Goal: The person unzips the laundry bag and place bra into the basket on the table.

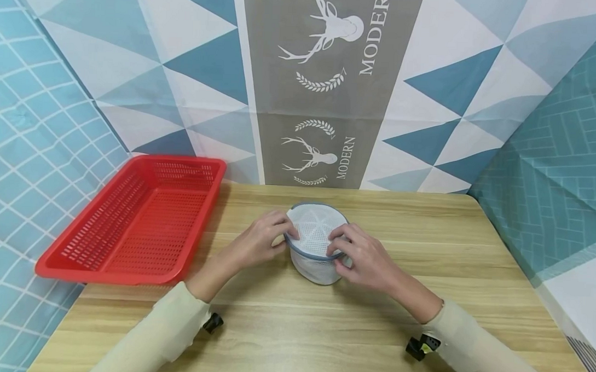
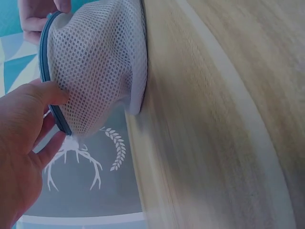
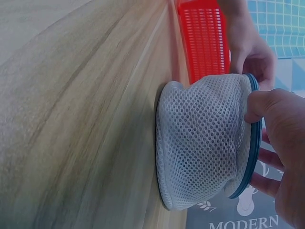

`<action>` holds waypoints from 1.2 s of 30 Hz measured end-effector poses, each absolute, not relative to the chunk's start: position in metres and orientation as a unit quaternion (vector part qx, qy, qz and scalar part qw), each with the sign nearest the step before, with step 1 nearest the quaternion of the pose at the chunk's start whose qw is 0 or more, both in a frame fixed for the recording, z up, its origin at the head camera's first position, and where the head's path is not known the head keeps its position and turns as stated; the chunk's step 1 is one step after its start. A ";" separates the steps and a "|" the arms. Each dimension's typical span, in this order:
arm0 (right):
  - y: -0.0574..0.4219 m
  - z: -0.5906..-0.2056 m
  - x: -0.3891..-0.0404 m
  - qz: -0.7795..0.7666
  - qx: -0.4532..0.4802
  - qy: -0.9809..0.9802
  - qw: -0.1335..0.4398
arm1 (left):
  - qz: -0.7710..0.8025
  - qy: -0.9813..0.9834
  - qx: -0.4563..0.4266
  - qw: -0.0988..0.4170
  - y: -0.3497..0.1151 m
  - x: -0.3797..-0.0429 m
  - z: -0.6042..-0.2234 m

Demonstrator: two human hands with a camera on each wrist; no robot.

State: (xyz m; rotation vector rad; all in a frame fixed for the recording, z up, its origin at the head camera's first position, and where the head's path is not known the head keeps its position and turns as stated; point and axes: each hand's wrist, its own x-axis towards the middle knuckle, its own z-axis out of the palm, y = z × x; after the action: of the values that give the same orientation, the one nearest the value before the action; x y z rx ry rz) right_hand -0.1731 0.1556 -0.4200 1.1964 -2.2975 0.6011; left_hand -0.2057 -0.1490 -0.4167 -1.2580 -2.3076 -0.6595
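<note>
A round white mesh laundry bag with a blue-grey zippered rim stands on the wooden table, its flat mesh top facing up. My left hand pinches the rim on the left side, thumb on the outer wall and fingertips over the top. On the right side my right hand grips the same rim, its fingers bent over the mesh top. Both wrist views show the soft mesh wall slightly creased between rim and base. In the right wrist view the thumb presses near the zipper band.
A red perforated plastic basket stands at the table's left. The wooden table ends at a patterned backdrop with triangles and deer heads. Small black devices sit at both sleeve cuffs.
</note>
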 end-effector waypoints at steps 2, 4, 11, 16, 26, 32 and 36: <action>0.157 -0.420 -0.174 0.219 0.435 -0.840 0.239 | -0.233 -0.831 -0.457 0.217 -0.148 -0.204 -0.416; 0.158 -0.421 -0.174 0.218 0.433 -0.841 0.239 | -0.231 -0.828 -0.461 0.218 -0.148 -0.202 -0.416; 0.159 -0.421 -0.174 0.218 0.430 -0.844 0.235 | -0.236 -0.828 -0.461 0.215 -0.147 -0.200 -0.416; 0.159 -0.419 -0.173 0.220 0.432 -0.842 0.235 | -0.241 -0.831 -0.456 0.208 -0.147 -0.199 -0.415; 0.156 -0.413 -0.168 0.233 0.430 -0.841 0.229 | -0.255 -0.843 -0.430 0.202 -0.148 -0.202 -0.413; 0.153 -0.415 -0.167 0.231 0.436 -0.836 0.238 | -0.246 -0.846 -0.433 0.190 -0.147 -0.206 -0.414; 0.152 -0.417 -0.168 0.222 0.440 -0.835 0.244 | -0.241 -0.849 -0.434 0.181 -0.147 -0.207 -0.415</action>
State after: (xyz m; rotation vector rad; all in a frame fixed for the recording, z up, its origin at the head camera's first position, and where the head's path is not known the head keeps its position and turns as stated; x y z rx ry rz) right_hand -0.1676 0.1524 -0.4172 1.2005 -2.2804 0.6074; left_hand -0.2074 -0.1467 -0.4148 -1.2268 -2.3963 -0.6819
